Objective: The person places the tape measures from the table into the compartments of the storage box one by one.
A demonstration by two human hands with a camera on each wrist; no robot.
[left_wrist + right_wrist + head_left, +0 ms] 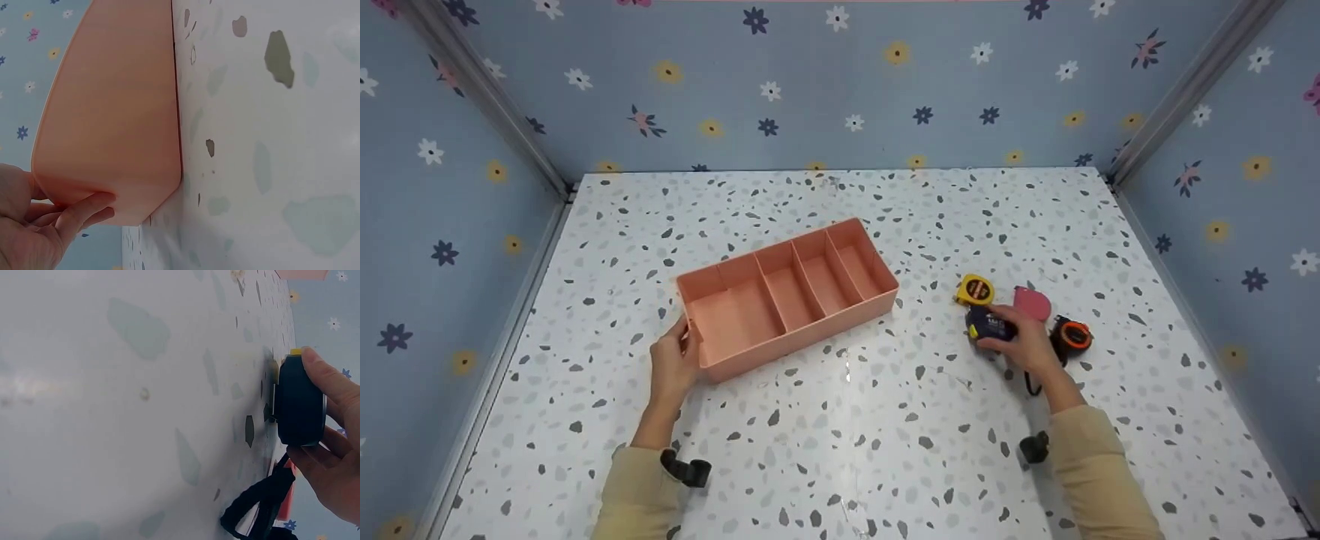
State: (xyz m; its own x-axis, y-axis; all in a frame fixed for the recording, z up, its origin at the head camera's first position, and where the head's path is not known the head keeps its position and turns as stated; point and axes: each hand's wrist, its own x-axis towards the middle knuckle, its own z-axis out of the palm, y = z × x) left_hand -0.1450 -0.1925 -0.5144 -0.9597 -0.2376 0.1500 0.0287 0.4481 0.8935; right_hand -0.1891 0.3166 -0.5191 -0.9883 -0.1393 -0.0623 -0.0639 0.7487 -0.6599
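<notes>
A pink organizer box point(802, 341) with several compartments lies at an angle on the speckled table. At its left end, my left hand point(671, 361) pinches the wall; the left wrist view shows thumb and fingers point(84, 214) on either side of the rim. To the right, my right hand point(1026, 346) grips a dark blue tape measure point(988, 324), with its thumb and fingers around the case point(302, 400). A yellow tape measure point(976, 289) lies just beyond it. Beside the hand are a pink round tape measure point(1033, 303) and a black-and-orange tape measure point(1074, 337).
A black wrist strap point(1033, 381) hangs by the right hand, near the black-and-orange tape measure. Blue flowered panels point(840, 82) wall the table point(840, 465) at the back and both sides. Black wrist mounts sit on both sleeves.
</notes>
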